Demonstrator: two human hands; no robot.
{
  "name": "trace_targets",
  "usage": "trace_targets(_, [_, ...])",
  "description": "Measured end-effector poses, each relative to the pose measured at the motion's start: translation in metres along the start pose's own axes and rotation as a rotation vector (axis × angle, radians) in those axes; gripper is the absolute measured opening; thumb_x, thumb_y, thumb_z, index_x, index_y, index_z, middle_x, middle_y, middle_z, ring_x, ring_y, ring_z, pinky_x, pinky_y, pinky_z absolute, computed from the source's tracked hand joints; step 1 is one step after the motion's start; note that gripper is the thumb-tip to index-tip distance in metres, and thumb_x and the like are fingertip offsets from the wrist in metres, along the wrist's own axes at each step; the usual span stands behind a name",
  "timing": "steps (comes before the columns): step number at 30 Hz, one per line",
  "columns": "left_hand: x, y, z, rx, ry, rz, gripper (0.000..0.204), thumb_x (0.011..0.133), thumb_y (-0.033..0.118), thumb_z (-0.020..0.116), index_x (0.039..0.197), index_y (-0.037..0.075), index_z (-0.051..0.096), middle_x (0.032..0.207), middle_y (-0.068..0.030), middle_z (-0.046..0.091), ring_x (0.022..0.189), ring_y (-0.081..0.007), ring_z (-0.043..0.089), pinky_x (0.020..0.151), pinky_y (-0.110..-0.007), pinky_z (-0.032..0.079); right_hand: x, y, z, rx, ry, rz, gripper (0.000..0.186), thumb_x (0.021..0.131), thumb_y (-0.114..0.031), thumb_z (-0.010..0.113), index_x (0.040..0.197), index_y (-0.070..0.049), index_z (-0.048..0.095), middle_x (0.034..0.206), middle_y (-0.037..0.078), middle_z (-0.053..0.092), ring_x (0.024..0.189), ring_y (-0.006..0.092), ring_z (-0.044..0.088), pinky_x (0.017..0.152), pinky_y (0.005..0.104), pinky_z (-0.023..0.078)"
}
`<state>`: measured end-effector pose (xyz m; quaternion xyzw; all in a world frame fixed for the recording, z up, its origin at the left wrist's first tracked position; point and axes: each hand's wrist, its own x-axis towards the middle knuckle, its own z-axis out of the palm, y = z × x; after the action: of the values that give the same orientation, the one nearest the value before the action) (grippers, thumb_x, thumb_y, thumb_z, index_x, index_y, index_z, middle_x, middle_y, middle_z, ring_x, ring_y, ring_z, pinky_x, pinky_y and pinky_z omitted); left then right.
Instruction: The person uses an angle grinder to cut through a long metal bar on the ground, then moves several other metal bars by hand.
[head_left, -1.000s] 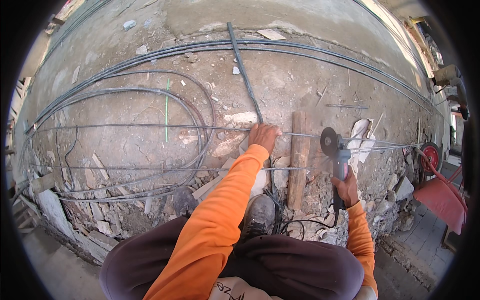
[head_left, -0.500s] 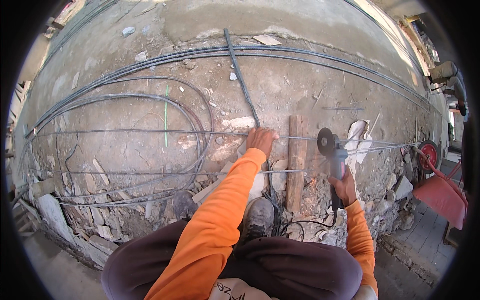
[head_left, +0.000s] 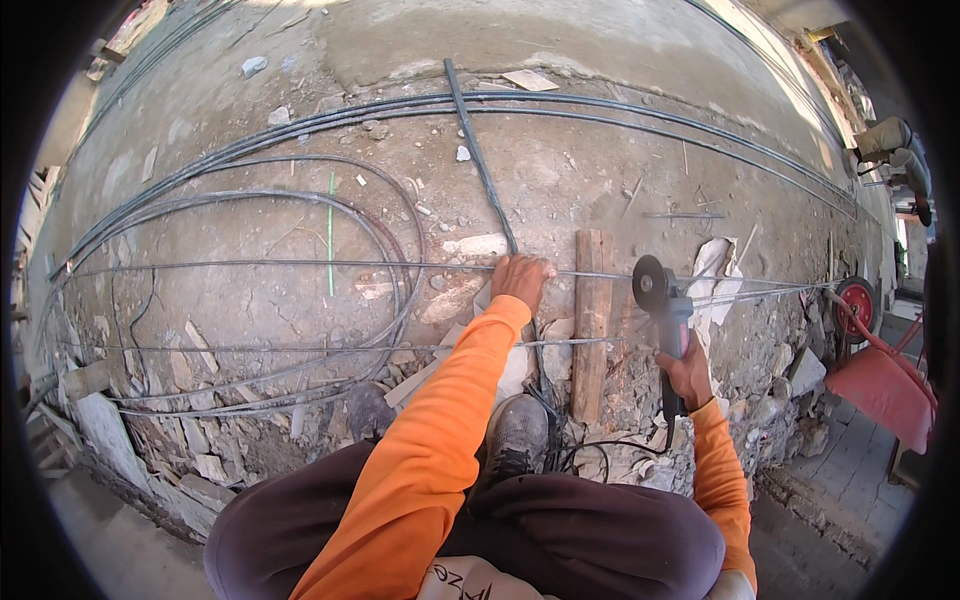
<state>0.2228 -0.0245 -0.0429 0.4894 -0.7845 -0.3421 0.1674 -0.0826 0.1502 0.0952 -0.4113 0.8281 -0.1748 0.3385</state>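
Observation:
In my right hand (head_left: 688, 374) is an angle grinder (head_left: 676, 322), held by its body with the fingers closed round it. Its round cutting disc (head_left: 651, 284) stands at a long thin steel rod (head_left: 340, 263); whether disc and rod touch, I cannot tell. My left hand (head_left: 522, 280) is closed on the same rod, to the left of the disc. Between my hands, a wooden plank (head_left: 592, 340) lies under the rod. A second rod (head_left: 560, 343), nearer to me, ends just past the plank.
Bent bundles of steel rods (head_left: 330, 113) cross the dusty ground, and a flat dark bar (head_left: 477, 150) lies over them. Broken rubble (head_left: 790, 365) and a black cable (head_left: 600, 444) are close by. A red wheelbarrow (head_left: 880, 390) stands at right, near another person's legs (head_left: 905, 165).
Orange sparks near the plank's right side have died away. Both hands and the grinder keep nearly the same places.

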Motion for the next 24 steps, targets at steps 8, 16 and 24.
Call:
trace_targets(8, [-0.001, -0.001, -0.001, 0.022, 0.002, -0.017, 0.017, 0.102, 0.025, 0.061, 0.101, 0.017, 0.075, 0.100, -0.0053, 0.072, 0.105, -0.0278, 0.065, 0.093, -0.044, 0.044, 0.000, -0.003, 0.001, 0.032, -0.023, 0.011, 0.055, 0.071, -0.020, 0.079, 0.117, 0.002, 0.059, 0.100, 0.016, 0.070, 0.090, 0.0272, 0.067, 0.084, 0.0388, 0.053])
trace_targets(16, [-0.001, 0.000, 0.000, 0.004, 0.004, -0.003, 0.015, 0.098, 0.016, 0.063, 0.100, 0.018, 0.077, 0.102, -0.0052, 0.073, 0.107, -0.0278, 0.065, 0.096, -0.044, 0.044, -0.017, 0.013, -0.004, 0.227, -0.017, 0.159, 0.048, 0.073, -0.010, 0.077, 0.117, -0.001, 0.061, 0.095, 0.006, 0.068, 0.080, 0.0187, 0.063, 0.074, 0.0325, 0.052])
trace_targets(24, [0.016, 0.012, -0.014, 0.137, -0.078, -0.071, 0.023, 0.100, 0.029, 0.063, 0.102, 0.012, 0.077, 0.106, -0.0105, 0.072, 0.107, -0.0335, 0.064, 0.093, -0.048, 0.047, -0.066, -0.008, -0.026, 0.579, 0.140, 0.375, 0.037, 0.080, -0.013, 0.071, 0.114, -0.004, 0.061, 0.082, 0.005, 0.064, 0.057, 0.0173, 0.062, 0.050, 0.0306, 0.052])
